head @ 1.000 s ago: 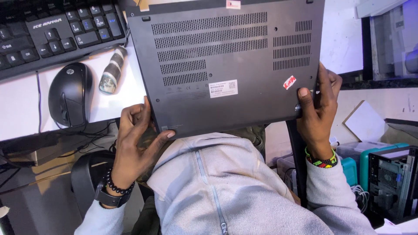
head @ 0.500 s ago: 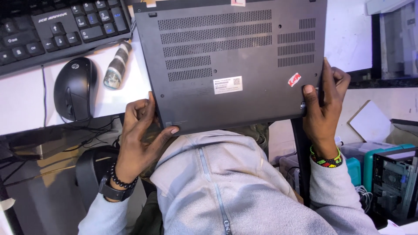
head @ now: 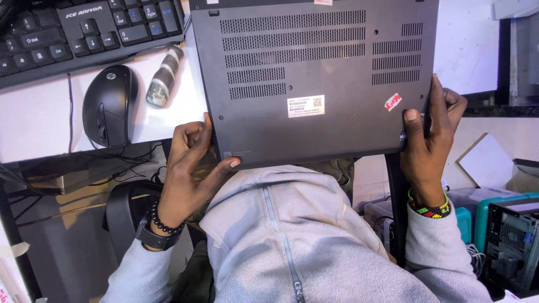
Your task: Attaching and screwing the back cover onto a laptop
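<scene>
Dark-grey laptop (head: 314, 78), underside up, overhangs the white counter's (head: 39, 120) near edge; left hand (head: 188, 168) and right hand (head: 429, 132) grip its near corners. White rectangular label (head: 306, 106) centrally, small red-and-white sticker (head: 393, 101) rightward.

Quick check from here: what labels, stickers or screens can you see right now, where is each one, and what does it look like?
White label: rectangular, small dark print, middle of the dark grey laptop underside.
Red and white sticker: small, tilted, near the laptop's right edge, just left of the right hand.
No lit screen in view.
The left hand grips the laptop's lower left corner.
</scene>
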